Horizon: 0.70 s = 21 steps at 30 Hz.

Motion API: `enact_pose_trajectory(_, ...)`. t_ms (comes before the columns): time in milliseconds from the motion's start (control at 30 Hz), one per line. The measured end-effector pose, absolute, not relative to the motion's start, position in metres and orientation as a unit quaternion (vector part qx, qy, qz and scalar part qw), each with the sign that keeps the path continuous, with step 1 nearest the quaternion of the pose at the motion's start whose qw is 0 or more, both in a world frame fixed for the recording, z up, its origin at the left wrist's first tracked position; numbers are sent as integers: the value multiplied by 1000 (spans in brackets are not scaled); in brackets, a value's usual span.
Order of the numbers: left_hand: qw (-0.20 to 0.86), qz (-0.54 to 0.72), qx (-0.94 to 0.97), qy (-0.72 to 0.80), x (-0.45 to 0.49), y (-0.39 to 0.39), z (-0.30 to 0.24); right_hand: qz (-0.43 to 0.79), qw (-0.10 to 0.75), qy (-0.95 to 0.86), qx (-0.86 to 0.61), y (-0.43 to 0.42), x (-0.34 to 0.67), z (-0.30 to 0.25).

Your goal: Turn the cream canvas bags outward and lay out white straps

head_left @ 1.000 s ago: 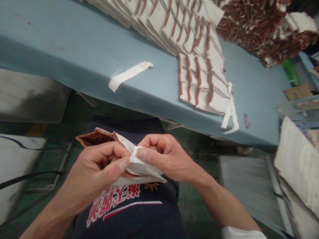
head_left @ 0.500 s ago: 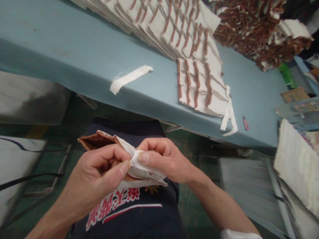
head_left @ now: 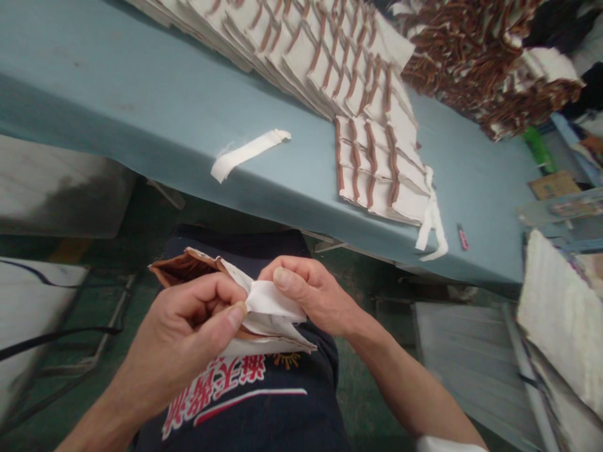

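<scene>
Over my lap, my left hand [head_left: 198,320] pinches a folded white fabric piece [head_left: 271,345] between thumb and forefinger. Brown lining shows in its open end on the left. A short white cloth strip [head_left: 273,302] comes out of that pinch and lies across the fabric piece. My right hand [head_left: 318,292] is closed at the strip's upper right side, its thumb bent over the forefinger. Its other fingertips are hidden behind the strip.
A blue-covered table [head_left: 155,107] runs across ahead. On it lie rows of stacked white pieces with brown edges [head_left: 367,163], a loose white strip [head_left: 249,154], hanging strips [head_left: 432,220], a small pink-handled tool [head_left: 463,237] and a brown-and-white heap [head_left: 475,56].
My right thumb has lifted and shifted right and up along the strip, uncovering more of it. The strip now lies flatter towards the right. My left hand keeps its pinch.
</scene>
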<state>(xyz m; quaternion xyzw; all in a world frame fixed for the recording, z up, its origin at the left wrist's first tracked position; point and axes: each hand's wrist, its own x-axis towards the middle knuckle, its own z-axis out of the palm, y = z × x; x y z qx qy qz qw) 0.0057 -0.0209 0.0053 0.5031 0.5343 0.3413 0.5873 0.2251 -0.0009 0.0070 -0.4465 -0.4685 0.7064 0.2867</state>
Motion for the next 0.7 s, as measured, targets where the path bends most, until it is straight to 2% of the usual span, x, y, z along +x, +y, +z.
enact_pose_trajectory(67, 586, 349, 516, 518, 4, -17, 3, 585, 338, -568, -471, -1, 227, 8)
enact_pose_trajectory(167, 567, 356, 531, 519, 0, -14, 0, 319, 424, -724, -441, -1, 227, 6)
enact_pose_trajectory(233, 560, 354, 539, 520, -2, -14, -2, 187, 444, -778, -403, -4, 223, 4)
enact_pose_trajectory(300, 541, 359, 549, 526, -2, -14, 0, 106, 444, -799, -391, -6, 216, 2)
enact_pose_trajectory(433, 491, 405, 545, 546, 9, -11, 12, 30, 441, -798, -410, -10, 203, -6)
enact_pose_trajectory(700, 466, 426, 529, 567, 15, -10, 18, 6, 434, -790, -433, -7, 191, -16)
